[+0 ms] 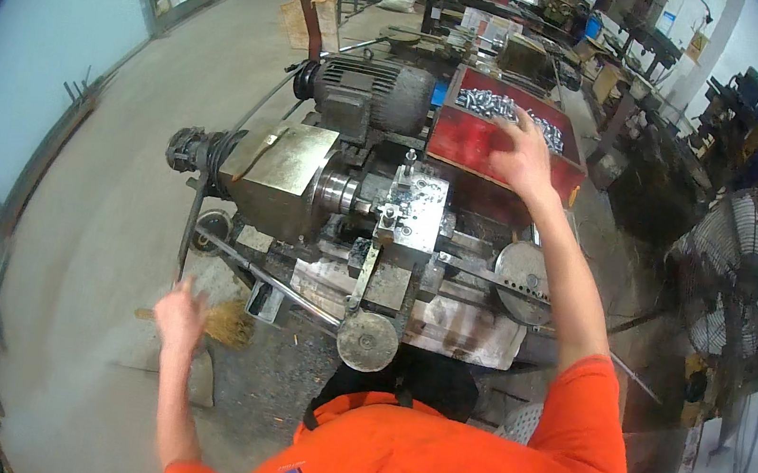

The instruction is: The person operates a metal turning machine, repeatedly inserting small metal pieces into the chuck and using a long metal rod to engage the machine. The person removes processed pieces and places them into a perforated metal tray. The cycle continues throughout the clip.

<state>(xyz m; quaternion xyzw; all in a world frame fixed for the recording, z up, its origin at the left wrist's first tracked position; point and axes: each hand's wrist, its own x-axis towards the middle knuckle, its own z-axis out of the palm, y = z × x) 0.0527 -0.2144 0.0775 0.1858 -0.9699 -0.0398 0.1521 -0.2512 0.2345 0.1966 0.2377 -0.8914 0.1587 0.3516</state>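
Observation:
My right hand (pixel 521 158) is over the red metal tray (pixel 468 141), fingers apart, just in front of a heap of small shiny metal parts (pixel 487 103). Nothing shows between its fingers. My left hand (pixel 181 314) is low on the left, its fingers curled at the lower end of a dark lever (pixel 189 236); slight blur softens their outline. Between my arms stands a small lathe, with its chuck (pixel 337 193) facing a steel tool block (pixel 419 208). A round handwheel (pixel 367 340) sits at the lathe's front, near my body.
A large electric motor (pixel 373 97) is mounted behind the lathe. A straw broom (pixel 229 323) lies on the floor by my left hand. To the right stands a caged fan (pixel 738 274). Long metal bars (pixel 277 282) cross the machine's front, and another machine fills the background.

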